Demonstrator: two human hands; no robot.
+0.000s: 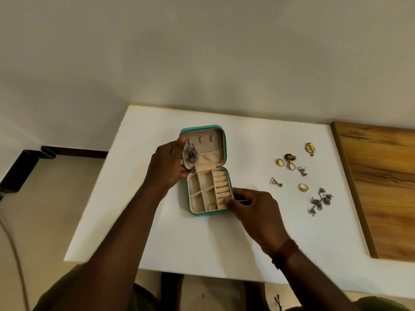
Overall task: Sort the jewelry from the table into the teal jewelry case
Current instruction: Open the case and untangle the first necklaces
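- The white counter (157,232) carried everything, and a wooden board (381,187) lay along its right side.
- The teal case (202,127) lay open near the counter's middle, its lid tipped back away from the person and its base nearer.
- The left hand (166,167) gripped the lid's left edge, thumb on the top corner and fingers curled behind.
- The right hand (253,209) pinched the base's right wall at the near corner. Its thumb was on the ring rolls and its fingers were clamped outside. A thin silvery bit showed among them, too small to tell.
- A red band (286,251) circled the right wrist.
- A silver earring (193,156) hung inside the lid, and a ring (211,206) sat in a near compartment of the base.
- The rest lay loose on the counter, well to the right of the case: cluster earrings (321,200), two triangle earrings (302,170) (275,182), three gold rings (279,162) (291,166) (303,187), a gold flower (310,148) and a dark stud (290,157).
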